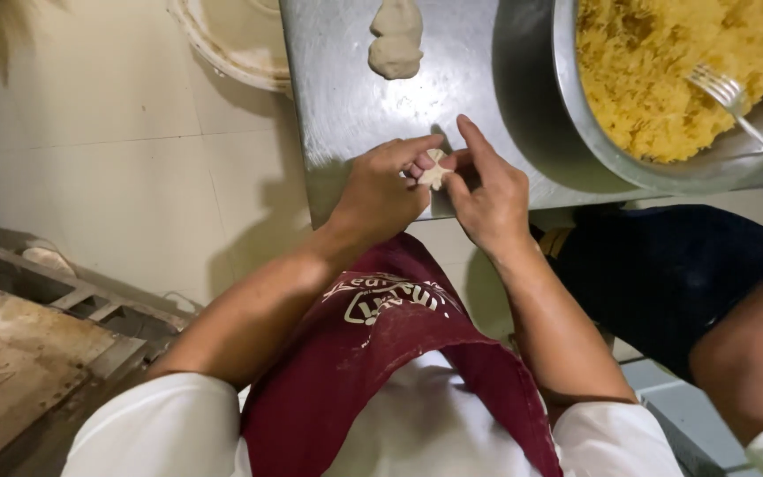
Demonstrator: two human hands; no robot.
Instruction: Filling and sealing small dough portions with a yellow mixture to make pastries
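Fork (739, 102) in bowl (532, 115), right of dough lump (396, 40)

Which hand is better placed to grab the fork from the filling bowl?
Right, probably. The right hand lies nearer the fork in the bowl; the left hand is farther. Both pinch the dough piece.

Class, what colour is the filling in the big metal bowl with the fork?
Yellow: the shredded filling in the metal bowl, beside the fork, seen clearly in the head view.

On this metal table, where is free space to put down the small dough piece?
Bare metal table lies between the dough lump at the far edge and the left hand. It is crowded on the right, where the big bowl of yellow filling with a fork stands beside the right hand.
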